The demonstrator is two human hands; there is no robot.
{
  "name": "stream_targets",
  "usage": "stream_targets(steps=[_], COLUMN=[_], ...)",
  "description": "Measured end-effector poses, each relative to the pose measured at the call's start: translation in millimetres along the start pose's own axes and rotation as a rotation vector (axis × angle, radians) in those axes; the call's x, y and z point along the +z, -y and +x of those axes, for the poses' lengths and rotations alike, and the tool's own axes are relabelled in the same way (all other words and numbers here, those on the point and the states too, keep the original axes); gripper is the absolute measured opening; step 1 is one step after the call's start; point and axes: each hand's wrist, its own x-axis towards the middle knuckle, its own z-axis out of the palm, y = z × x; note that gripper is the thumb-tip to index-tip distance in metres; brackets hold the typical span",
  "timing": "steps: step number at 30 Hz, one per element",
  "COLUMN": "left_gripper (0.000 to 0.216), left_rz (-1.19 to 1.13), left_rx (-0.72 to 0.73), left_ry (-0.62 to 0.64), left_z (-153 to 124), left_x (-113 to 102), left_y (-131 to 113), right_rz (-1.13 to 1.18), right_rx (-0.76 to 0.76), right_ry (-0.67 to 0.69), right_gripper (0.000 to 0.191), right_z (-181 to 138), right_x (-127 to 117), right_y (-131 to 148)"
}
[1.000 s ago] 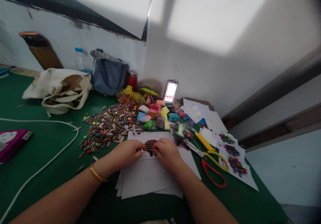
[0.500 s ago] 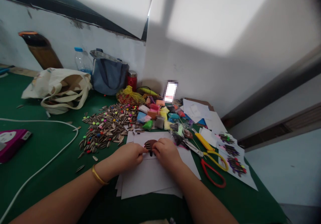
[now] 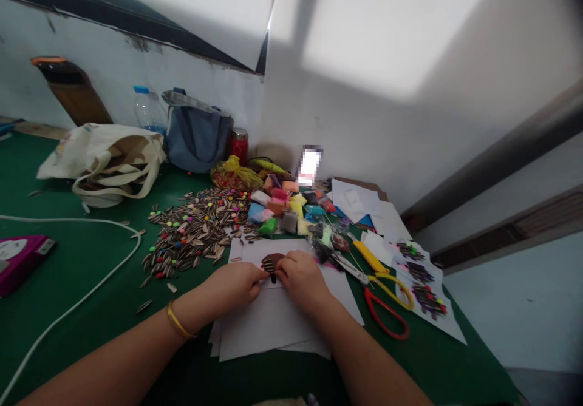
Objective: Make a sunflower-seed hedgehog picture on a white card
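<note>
A cream tote bag (image 3: 104,157) lay slumped open on the green counter (image 3: 82,260), its contents hidden and its print too blurred to read. Small clear packets (image 3: 282,209) held coloured clay. The left hand (image 3: 232,284) and right hand (image 3: 300,278) each had a narrow grip pinching a brown clay piece (image 3: 273,262) studded with striped seeds, on white paper (image 3: 273,321).

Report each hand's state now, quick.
Left hand: closed, fingertips pinching the brown piece on the white paper.
Right hand: closed, pinching the same brown piece.
</note>
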Motion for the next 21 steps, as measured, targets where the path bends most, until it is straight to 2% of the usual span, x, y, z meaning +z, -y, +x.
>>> stream_targets(steps=[14, 21], left_gripper=[0.032, 0.038], left_rz=[0.1, 0.039], left_rx=[0.028, 0.009], left_ry=[-0.008, 0.006], left_z=[-0.5, -2.1], left_x=[11.4, 2.0], left_y=[3.5, -1.1], right_rz=[0.012, 0.03], right_rx=[-0.002, 0.014], right_ry=[-0.025, -0.012], right_gripper=[0.006, 0.005], right_z=[0.2, 0.0], right_x=[3.1, 3.6], right_y=[-0.2, -2.4])
